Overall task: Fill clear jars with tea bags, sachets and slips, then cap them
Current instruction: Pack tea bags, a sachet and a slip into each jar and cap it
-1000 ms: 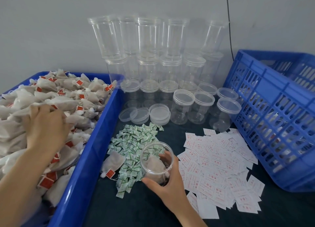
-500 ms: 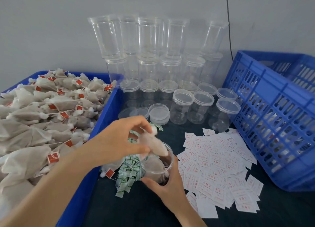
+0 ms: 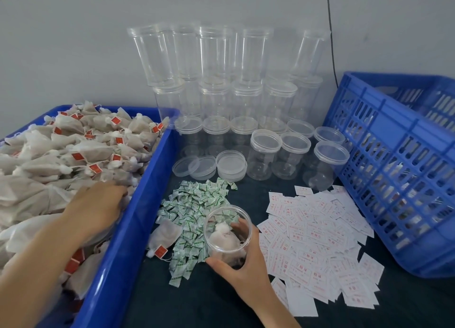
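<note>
My right hand grips an open clear jar that stands on the dark table beside the green sachets; tea bags lie inside it. My left hand rests palm down on the heap of tea bags in the blue bin, fingers stretched over the bags. White slips with red print spread to the right of the jar. One loose tea bag lies on the table left of the jar.
Loose clear lids lie behind the sachets. Capped empty jars stand beyond them, with more jars stacked against the wall. A blue slatted crate tilts at the right.
My left hand carried a tea bag from the bin to the jar, let it go inside, and has gone back onto the pile. My right hand kept holding the jar.
</note>
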A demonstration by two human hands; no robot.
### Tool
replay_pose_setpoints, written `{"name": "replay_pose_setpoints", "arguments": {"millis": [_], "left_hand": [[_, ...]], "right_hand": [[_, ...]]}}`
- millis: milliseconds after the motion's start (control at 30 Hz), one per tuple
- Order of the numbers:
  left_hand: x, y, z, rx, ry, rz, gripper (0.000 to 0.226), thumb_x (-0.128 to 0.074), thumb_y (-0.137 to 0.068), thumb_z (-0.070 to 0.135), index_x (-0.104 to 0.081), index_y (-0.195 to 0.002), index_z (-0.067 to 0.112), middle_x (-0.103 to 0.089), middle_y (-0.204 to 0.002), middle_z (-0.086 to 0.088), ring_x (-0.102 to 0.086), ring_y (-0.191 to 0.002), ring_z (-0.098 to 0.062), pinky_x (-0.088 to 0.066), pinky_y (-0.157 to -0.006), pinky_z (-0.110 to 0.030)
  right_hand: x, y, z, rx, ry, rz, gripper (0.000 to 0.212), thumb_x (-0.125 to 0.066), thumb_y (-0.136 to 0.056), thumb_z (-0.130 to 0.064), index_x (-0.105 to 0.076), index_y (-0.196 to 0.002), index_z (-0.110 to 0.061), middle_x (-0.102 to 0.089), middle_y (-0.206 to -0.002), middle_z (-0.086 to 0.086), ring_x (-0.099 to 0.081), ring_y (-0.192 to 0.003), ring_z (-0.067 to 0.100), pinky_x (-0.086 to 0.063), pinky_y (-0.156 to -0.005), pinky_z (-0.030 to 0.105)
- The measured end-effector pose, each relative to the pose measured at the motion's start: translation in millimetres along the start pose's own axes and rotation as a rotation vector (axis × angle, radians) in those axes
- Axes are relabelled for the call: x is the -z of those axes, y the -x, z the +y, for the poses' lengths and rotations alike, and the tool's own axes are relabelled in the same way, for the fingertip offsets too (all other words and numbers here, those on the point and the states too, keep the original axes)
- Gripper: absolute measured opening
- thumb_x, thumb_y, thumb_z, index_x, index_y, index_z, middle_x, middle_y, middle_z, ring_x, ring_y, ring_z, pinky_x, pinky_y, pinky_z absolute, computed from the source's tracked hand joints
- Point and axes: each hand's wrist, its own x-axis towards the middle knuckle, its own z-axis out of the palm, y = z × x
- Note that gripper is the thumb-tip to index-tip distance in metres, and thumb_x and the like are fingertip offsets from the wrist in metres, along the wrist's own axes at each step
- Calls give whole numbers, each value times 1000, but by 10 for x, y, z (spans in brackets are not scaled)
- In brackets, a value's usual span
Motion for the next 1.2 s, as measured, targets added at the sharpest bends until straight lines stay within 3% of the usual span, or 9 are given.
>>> {"name": "replay_pose_setpoints", "arguments": {"millis": [333, 433, 500, 667, 833, 967, 1067, 1133, 1200], "left_hand": [[63, -5, 118, 197, -23, 174, 9, -64, -87, 25, -60, -79, 26, -52, -89, 2, -50, -91, -18, -41, -95, -41], [220, 57, 117, 157, 314, 379, 10, -66, -87, 24, -58, -88, 19, -54, -106, -8, -50, -106, -30, -40, -93, -50], [407, 136, 191, 72, 594, 457, 12, -63, -89, 23, -53, -89, 18, -58, -101, -4, -56, -99, -26, -46, -80, -38], [789, 543, 678, -230, 1262, 229, 15, -67, -75, 26, -59, -86, 18, -72, -85, 13, -68, -74, 1, -53, -61, -14], [553, 654, 1281, -334, 1297, 71, 15, -71, -82, 10, -59, -86, 19, -70, -86, 7, -68, -76, -5, -55, -73, -18], [234, 622, 1461, -422, 1081, 65, 46, -78, -74, 43, -48, -109, 44, -47, -114, 35, -39, -111, 18, -34, -87, -5], [-7, 628, 1470, -502, 922, 12, 86, -79, -63, 60, -28, -131, 47, -19, -124, 47, -17, -118, 25, -25, -89, -3], [-141, 644, 1471, -516, 917, 12, 103, -75, -56, 73, -23, -139, 42, -17, -136, 37, -13, -124, 24, -22, -91, 0], [-238, 664, 1467, -478, 1013, 60, 104, -73, -53, 75, -18, -137, 49, -18, -142, 33, -14, -129, 22, -21, -93, 4]], "right_hand": [[2, -11, 39, -15, 4, -5, 97, -89, -60, -60, -35, -139, -52, -51, -136, -23, -51, -129, 3, -47, -95, 13], [-3, -14, 35, -3, 0, -4, 96, -89, -61, -60, -34, -139, -53, -51, -136, -22, -50, -130, 3, -46, -95, 12], [-9, -16, 18, 6, -4, -1, 94, -89, -61, -59, -35, -139, -55, -51, -136, -22, -50, -129, 3, -46, -95, 11], [-3, -5, 14, 33, -16, -3, 90, -89, -62, -58, -37, -136, -55, -53, -134, -22, -52, -128, 5, -48, -96, 16], [8, -3, -52, -31, -62, -31, 86, -89, -62, -57, -36, -129, -64, -57, -127, -23, -61, -115, 3, -53, -83, 16], [19, -5, -25, -44, -29, -49, 88, -91, -66, -46, -41, -137, -44, -68, -107, -14, -70, -91, 9, -53, -71, 18], [39, -5, -67, -45, -63, -100, 81, -85, -78, -33, -39, -144, -22, -57, -134, -7, -62, -119, 16, -52, -93, 33], [127, 24, -121, -54, -143, -179, 70, -68, -89, -41, -34, -148, -25, -53, -142, -3, -53, -131, 16, -47, -105, 32], [245, -15, -223, -102, -131, -205, 37, -44, -100, -48, -51, -136, -41, -62, -133, -10, -58, -125, 10, -47, -101, 22]]}}
